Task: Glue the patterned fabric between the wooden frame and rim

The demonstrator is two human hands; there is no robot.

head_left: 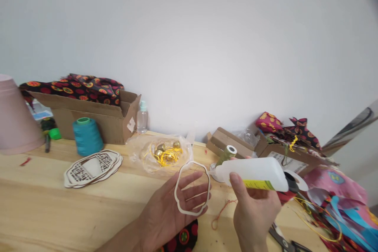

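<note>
My left hand point(171, 212) is palm up with its fingers loosely spread. It supports a thin pale wooden frame point(176, 193) with a scalloped outline, standing tilted over the fingers. My right hand point(254, 212) is wrapped round a white squeeze bottle point(260, 171) with a yellow-green label. The bottle lies nearly level, and its narrow nozzle points left at the frame's right edge; whether they touch I cannot tell. Below my left hand lies dark patterned cloth point(186, 238), partly hidden by the palm.
Behind my hands is a plastic bag point(136, 149) with gold bells and yellow cord. To the left are stacked wooden cutouts point(91, 169), a teal thread cone point(87, 138) and a cardboard box point(88, 120) of cloth. Scissors point(283, 240) and fabric pieces point(336, 185) lie right.
</note>
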